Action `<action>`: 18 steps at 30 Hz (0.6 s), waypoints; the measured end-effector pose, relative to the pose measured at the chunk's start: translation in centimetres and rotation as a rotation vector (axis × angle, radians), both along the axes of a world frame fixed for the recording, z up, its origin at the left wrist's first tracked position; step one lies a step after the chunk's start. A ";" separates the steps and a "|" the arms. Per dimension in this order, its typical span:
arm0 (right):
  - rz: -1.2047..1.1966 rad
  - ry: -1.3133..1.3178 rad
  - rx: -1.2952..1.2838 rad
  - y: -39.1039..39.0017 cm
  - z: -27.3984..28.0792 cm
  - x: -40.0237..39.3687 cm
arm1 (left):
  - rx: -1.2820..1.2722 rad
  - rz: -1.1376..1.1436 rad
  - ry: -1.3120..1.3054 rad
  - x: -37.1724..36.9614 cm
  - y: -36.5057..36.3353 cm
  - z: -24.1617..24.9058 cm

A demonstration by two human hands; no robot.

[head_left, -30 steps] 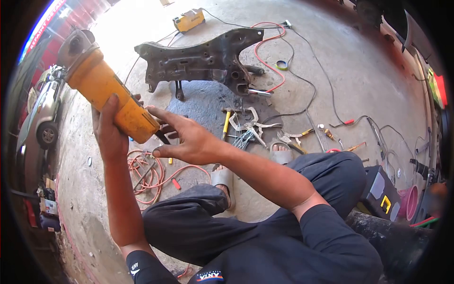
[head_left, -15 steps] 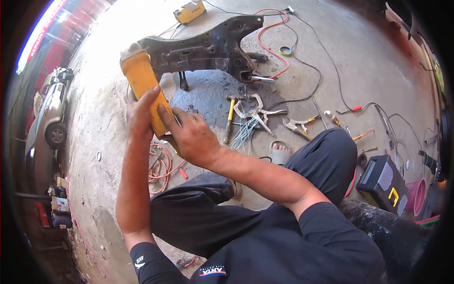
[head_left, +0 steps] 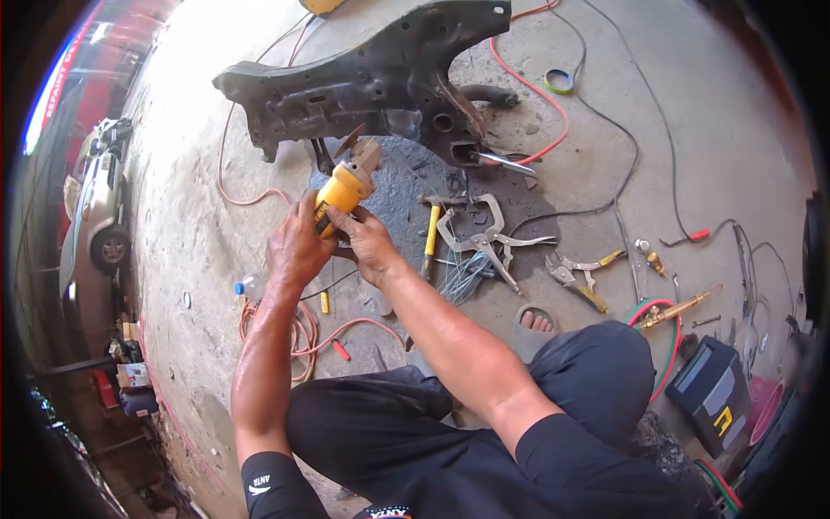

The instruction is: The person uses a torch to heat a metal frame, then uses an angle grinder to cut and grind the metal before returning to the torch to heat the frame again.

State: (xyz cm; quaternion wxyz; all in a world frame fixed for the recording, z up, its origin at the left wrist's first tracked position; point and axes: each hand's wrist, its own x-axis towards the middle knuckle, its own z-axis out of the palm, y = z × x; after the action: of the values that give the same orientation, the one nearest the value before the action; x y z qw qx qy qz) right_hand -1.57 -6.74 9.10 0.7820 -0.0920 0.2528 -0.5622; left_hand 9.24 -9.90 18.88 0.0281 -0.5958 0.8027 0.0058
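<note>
A yellow angle grinder (head_left: pixel 340 192) is held out in front of me, tilted, with its metal head and a brown disc pointing up and away. My left hand (head_left: pixel 296 240) wraps round its body from the left. On the other side my right hand (head_left: pixel 367 246) grips it, thumb laid along the yellow housing. Just beyond the grinder's head stands a dark metal subframe (head_left: pixel 346 95), its lower edge close to the disc in this view. Below it the floor is stained dark. The rear of the grinder is hidden behind my hands.
A hammer (head_left: pixel 431 229) with a yellow handle lies beside a C-clamp locking plier (head_left: pixel 488 233) and thin wires (head_left: pixel 464 275). Farther right are locking pliers (head_left: pixel 581 275), a brass torch (head_left: pixel 679 309) and a black toolbox (head_left: pixel 705 389). An orange hose (head_left: pixel 303 337) coils at left.
The grinder has swung down and away from me, so its head and disc now show near the subframe. Both hands have moved with it, and my view has tilted lower.
</note>
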 end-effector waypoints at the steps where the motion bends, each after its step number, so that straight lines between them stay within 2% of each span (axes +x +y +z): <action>1: -0.028 -0.059 0.039 -0.8 0.0 0.0 | 0.021 0.003 -0.018 -0.6 -1.1 -0.5; 2: -0.062 -0.117 0.101 -1.4 0.0 -0.1 | 0.043 0.008 -0.037 -1.1 -2.0 -0.9; 5: -0.116 -0.182 0.052 -4.9 -2.3 0.3 | 0.084 0.046 -0.077 -2.6 -5.3 -1.6; 9: -0.135 -0.269 0.077 -7.9 -3.1 -0.9 | 0.030 0.014 -0.148 -4.7 -8.0 -2.6; 12: -0.140 -0.280 0.074 -8.6 -4.1 -1.5 | 0.109 0.168 -0.249 -6.2 -8.7 -3.9; 18: -0.124 -0.286 0.110 -9.9 -5.0 -1.8 | 0.022 0.015 -0.262 -6.1 -10.6 -4.5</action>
State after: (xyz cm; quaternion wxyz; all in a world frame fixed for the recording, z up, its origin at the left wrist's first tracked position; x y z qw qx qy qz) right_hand -3.34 -16.66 4.12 0.7778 0.0478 0.1746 -0.6019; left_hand 3.13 -20.50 14.34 0.1393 -0.5970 0.7875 -0.0628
